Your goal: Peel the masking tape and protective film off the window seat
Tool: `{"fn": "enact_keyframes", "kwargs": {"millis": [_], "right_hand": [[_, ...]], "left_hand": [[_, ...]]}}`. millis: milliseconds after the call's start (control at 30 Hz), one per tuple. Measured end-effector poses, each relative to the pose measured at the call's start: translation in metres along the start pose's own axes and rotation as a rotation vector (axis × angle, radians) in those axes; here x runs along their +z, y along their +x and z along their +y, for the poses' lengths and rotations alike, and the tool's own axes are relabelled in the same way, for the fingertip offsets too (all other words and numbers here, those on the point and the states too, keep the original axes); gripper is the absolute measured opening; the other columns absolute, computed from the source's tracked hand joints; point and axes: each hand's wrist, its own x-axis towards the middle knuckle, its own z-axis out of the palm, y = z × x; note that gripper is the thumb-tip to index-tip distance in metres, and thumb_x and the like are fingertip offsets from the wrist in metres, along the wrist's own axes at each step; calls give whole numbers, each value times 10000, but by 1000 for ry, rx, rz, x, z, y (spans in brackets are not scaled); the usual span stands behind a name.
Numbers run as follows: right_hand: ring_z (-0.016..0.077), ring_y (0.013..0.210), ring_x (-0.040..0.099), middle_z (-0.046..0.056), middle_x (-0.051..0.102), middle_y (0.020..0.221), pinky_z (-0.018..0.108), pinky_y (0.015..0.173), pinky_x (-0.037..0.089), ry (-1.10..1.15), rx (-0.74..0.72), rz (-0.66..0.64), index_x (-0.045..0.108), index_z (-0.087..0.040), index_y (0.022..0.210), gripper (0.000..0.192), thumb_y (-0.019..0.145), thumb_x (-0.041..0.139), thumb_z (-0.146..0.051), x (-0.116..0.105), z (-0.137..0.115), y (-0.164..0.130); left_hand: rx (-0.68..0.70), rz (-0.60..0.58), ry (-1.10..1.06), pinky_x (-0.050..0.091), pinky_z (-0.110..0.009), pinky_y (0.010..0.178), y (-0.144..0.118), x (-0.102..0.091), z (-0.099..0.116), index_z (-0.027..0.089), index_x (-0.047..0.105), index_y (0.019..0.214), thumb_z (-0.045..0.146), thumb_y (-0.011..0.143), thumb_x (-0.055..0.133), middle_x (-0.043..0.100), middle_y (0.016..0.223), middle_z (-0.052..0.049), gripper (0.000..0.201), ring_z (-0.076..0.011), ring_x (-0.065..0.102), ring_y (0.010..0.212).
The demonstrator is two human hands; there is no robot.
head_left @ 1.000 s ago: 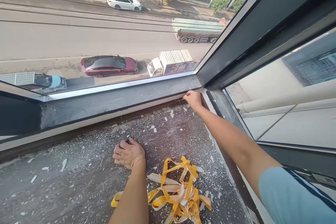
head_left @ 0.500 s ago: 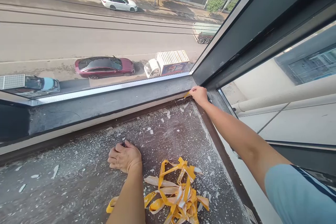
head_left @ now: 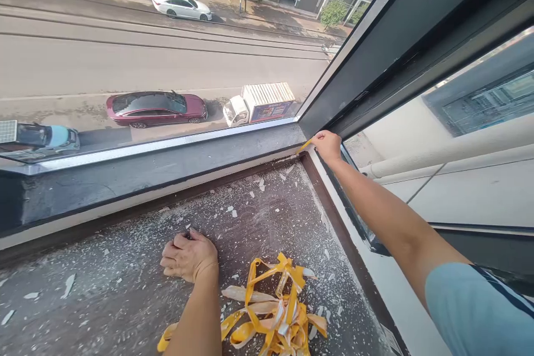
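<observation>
Plainly, in the head view, a narrow yellow strip (head_left: 306,145) is pinched by the right hand (head_left: 327,146), its thumb and fingertips brought together on the upper end, while the lower end is seen to meet the inner corner of the window frame (head_left: 167,164), just above the ledge (head_left: 137,300). By its look, the strip should be found very light, thin and pliable, probably tacky on one face and easily torn if jerked; it is best gripped flat between thumb and forefinger, close to where it seems to be stuck. Only a short, taut-looking, slanting stretch is shown, bright yellow and without visible markings. The left hand (head_left: 189,256) is rested on the ledge with its fingers curled in, and a small dark object (head_left: 189,231) appears to be held by it; what it is cannot be told. Beside the left forearm, a loose tangle of yellow tape (head_left: 287,311) is seen, crumpled, looped and paler on some faces, among scattered white flakes (head_left: 262,184).
</observation>
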Motion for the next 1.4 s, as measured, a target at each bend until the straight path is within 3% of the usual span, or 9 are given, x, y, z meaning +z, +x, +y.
{"fn": "enact_keyframes", "kwargs": {"millis": [567, 767, 867, 933, 1067, 1133, 1200, 1300, 1400], "right_hand": [[132, 588, 510, 15, 584, 601, 236, 637, 375, -231, -100, 205, 601, -167, 685, 171, 688, 433, -200, -26, 14, -3], [126, 575, 506, 5, 569, 577, 248, 645, 380, -148, -56, 251, 607, -156, 676, 164, 688, 451, -207, -43, 6, -3], [116, 550, 513, -5, 572, 572, 243, 598, 392, 37, -4, 16, 609, -151, 675, 144, 672, 508, -252, -50, -5, -27], [112, 548, 534, -5, 588, 584, 235, 574, 410, 221, 22, -341, 613, -144, 701, 154, 655, 554, -278, -54, -16, -51], [116, 729, 607, 26, 660, 779, 230, 664, 460, 518, -25, -1225, 642, -148, 819, 207, 629, 606, -222, -59, -39, -96], [115, 871, 595, 30, 657, 932, 221, 745, 451, 521, -117, -1475, 663, -167, 840, 217, 636, 588, -166, -57, -47, -108], [108, 907, 585, 18, 648, 987, 202, 758, 440, 455, -183, -1539, 678, -179, 838, 223, 670, 537, -141, -50, -51, -117], [100, 722, 610, -1, 675, 813, 194, 646, 434, 261, -260, -1545, 686, -185, 853, 223, 737, 497, -208, -34, -53, -135], [109, 643, 582, -6, 670, 723, 203, 575, 388, 39, -454, -1421, 692, -192, 819, 213, 762, 511, -289, -17, -54, -174]], "left_hand": [[31, 33, 3, 358, -497, 841, 0, 3, -2, 180, 500, 1019, 451, 815, 267, 451, 1174, -142, 412, -330, 385, 1087], [25, -4, 21, 352, -504, 856, 1, 2, -3, 154, 494, 1037, 464, 821, 239, 439, 1184, -158, 456, -335, 373, 1095], [21, -14, 12, 343, -508, 865, 0, 1, -2, 157, 491, 1040, 468, 821, 235, 433, 1192, -157, 458, -337, 366, 1106], [17, -18, 4, 343, -510, 864, 0, -1, -1, 157, 494, 1035, 465, 822, 237, 436, 1189, -158, 455, -339, 369, 1106], [16, -19, -4, 346, -511, 855, 0, -4, 2, 160, 498, 1032, 462, 818, 252, 440, 1190, -158, 445, -345, 373, 1110], [2, -25, -5, 345, -514, 858, 0, -5, 3, 161, 500, 1031, 458, 815, 259, 441, 1190, -157, 439, -348, 371, 1114], [-10, -30, -5, 342, -519, 866, 0, -5, 4, 156, 500, 1035, 459, 814, 254, 441, 1190, -160, 449, -350, 368, 1119], [4, -24, -4, 342, -524, 873, 0, -4, 4, 154, 500, 1039, 468, 813, 246, 440, 1187, -161, 463, -353, 368, 1120], [16, -15, -4, 338, -534, 879, -1, -1, 2, 160, 495, 1043, 480, 812, 237, 437, 1187, -159, 471, -354, 369, 1123]]}}
